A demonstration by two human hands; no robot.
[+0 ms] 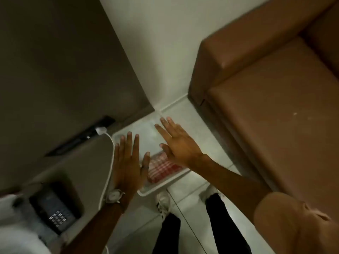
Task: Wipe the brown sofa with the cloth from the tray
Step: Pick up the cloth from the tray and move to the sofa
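Observation:
A white tray point(146, 193) lies on the pale tiled floor between my feet and the wall corner. A folded red-and-white checked cloth point(161, 168) rests in its near half. My left hand point(127, 162) hovers flat over the tray's left edge, fingers spread, a watch on the wrist. Over the tray's right side my right hand point(178, 143) is stretched out, fingers apart, partly covering the cloth. Neither hand holds anything. The brown sofa point(275, 99) fills the right side, its armrest toward the wall.
A grey side table point(73, 165) stands at the left with a dark keypad telephone point(53, 209) on it. A white cable point(110, 162) runs down from a plug at the wall socket. My shoe point(162, 202) touches the floor just below the tray.

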